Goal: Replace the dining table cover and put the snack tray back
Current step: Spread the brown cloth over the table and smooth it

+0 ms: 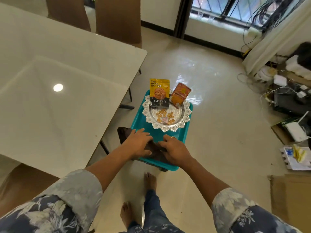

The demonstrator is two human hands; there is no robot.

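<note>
Brown cloth (155, 148) lies under flat fingers of left hand (138, 143), pinched by right hand (175, 149).

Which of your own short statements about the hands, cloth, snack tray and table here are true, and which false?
1. The left hand and the right hand both touch the dark brown cloth. True.
2. The silver tray stands on the dining table. False: it sits on the teal plastic stand beside the table.
3. The almonds packet stands on the silver tray. True.
4. The dark brown cloth is spread over the table. False: it lies bunched on the stand's near end.
</note>
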